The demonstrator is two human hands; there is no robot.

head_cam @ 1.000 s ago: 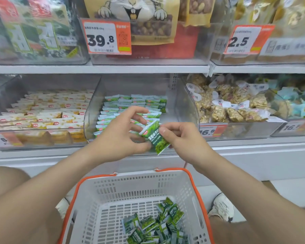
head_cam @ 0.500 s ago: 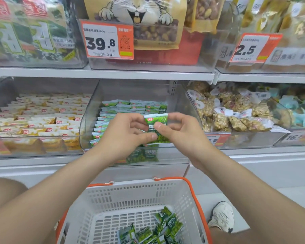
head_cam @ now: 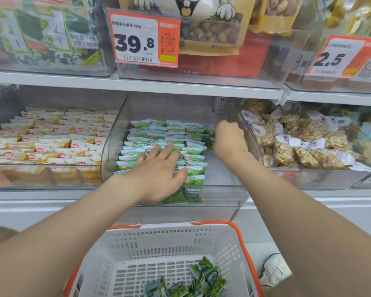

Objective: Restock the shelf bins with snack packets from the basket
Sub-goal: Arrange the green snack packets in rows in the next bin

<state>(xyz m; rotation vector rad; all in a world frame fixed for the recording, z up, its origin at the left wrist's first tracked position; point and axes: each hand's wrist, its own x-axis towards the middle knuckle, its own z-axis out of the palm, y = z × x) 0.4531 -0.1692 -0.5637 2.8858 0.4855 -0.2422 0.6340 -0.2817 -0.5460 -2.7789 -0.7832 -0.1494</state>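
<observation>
A clear middle shelf bin (head_cam: 221, 196) holds rows of green snack packets (head_cam: 156, 136). My left hand (head_cam: 159, 170) lies flat with straight fingers on the front rows of packets. My right hand (head_cam: 228, 140) is deep in the bin at the right end of the rows, fingers curled round a green packet (head_cam: 209, 141) that stands against the stacked ones. Below, the white basket with orange rim (head_cam: 240, 234) holds several loose green packets (head_cam: 204, 279) in its near right corner.
A bin of yellow-white packets (head_cam: 51, 138) sits to the left, a bin of nut clusters (head_cam: 304, 142) to the right. Above is a shelf with large bags and price tags (head_cam: 145, 38). A white shoe (head_cam: 274, 269) shows right of the basket.
Both hands moved from in front of the bin into it. The right hand carried the green packet to the back right of the rows; the left hand let go and now lies flat on the front packets.
</observation>
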